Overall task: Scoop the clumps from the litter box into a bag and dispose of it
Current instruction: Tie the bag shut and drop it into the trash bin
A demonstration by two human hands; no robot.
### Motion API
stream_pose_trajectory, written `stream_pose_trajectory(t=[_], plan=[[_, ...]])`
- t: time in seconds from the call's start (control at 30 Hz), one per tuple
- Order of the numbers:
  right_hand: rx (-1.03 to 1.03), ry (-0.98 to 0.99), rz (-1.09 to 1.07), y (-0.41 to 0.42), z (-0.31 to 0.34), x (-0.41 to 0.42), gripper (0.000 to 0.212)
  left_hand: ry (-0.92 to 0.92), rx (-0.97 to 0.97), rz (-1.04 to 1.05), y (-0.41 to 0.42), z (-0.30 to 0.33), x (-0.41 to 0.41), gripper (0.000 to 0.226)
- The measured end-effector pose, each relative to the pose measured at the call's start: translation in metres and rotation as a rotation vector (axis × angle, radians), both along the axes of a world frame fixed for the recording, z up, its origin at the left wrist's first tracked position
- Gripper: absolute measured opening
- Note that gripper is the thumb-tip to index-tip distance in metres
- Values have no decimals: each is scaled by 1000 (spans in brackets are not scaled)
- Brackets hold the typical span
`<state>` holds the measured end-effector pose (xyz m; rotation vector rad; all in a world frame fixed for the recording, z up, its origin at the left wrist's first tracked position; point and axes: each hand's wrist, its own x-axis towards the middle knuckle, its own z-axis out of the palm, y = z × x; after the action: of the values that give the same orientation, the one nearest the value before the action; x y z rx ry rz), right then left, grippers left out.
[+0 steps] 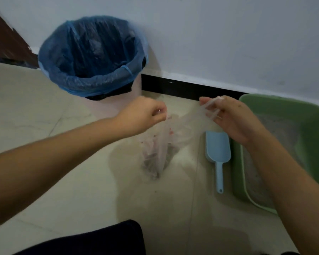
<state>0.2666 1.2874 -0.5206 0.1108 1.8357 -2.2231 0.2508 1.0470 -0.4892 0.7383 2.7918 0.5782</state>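
A person is crouching over a pale tiled floor (44,126) and holding a thin, clear plastic bag (158,144) between two bare hands. The left hand (142,115) is closing its fingers in a loose fist around one edge of the bag's mouth, while the right hand (230,120) is pinching the opposite edge, with a strip of the plastic showing between its curled fingers. The bag's mouth is stretching between the two hands, and its body is hanging below and between them, sagging toward the floor; dark clumps (151,162) are showing through the plastic near its bottom, though motion blur is hiding whether the bag is touching the tiles. A light blue scoop (217,150) is lying on the floor just below the right hand, its handle pointing toward the person, beside the near wall of a green litter box (284,107). Grey litter (276,126) is filling the box, which is sitting against the white wall (228,34) at the right, partly behind the right forearm. Beyond the left hand, well apart from the bag, a bin lined with a blue liner (92,56) is standing against the wall.
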Motion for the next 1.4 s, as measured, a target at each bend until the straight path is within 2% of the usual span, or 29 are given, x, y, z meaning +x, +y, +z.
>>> stream_pose_trajectory(t=[0.1,0.17,0.23,0.3,0.37,0.43,0.5,0.6,0.73,0.8,0.87,0.93,0.97,1.07,1.13,1.2,1.3,1.4], plan=[[103,55,23,-7,7,-3,23,60,-321,-240,13,37,-13,34],[138,76,18,-10,10,-2,18,41,-515,-328,31,57,-28,35],[141,98,-2,-11,10,-1,17,-39,-625,-298,48,75,-44,29],[117,112,-52,-9,11,0,18,-167,-626,-184,58,90,-57,28],[47,111,-127,-3,11,2,20,-221,-512,-75,59,93,-58,30],[-20,107,-179,2,9,4,23,-181,-321,14,53,78,-50,35],[-8,103,-180,3,4,6,22,-135,-61,137,45,50,-34,41],[131,122,-99,0,-6,6,17,-172,386,298,37,13,-13,45],[340,136,67,-4,-13,11,51,-334,830,349,31,-10,-6,39],[431,140,186,-10,-11,12,64,-456,978,306,38,-11,-3,39],[505,191,356,-22,-9,13,56,-497,931,219,56,-10,4,37],[618,265,482,-35,-8,15,27,-445,745,152,75,-8,11,33],[656,289,486,-38,-9,16,24,-421,682,126,82,-5,13,30],[606,220,339,-38,-15,17,35,-399,766,169,89,2,12,17],[605,156,259,-30,-16,17,39,-284,762,240,83,0,6,14],[606,126,189,-24,-18,18,40,-223,633,229,75,-13,-1,20],[574,86,136,-19,-19,18,43,-265,441,103,69,-32,3,33],[583,59,126,-20,-21,17,43,-138,348,110,72,-45,4,20]])
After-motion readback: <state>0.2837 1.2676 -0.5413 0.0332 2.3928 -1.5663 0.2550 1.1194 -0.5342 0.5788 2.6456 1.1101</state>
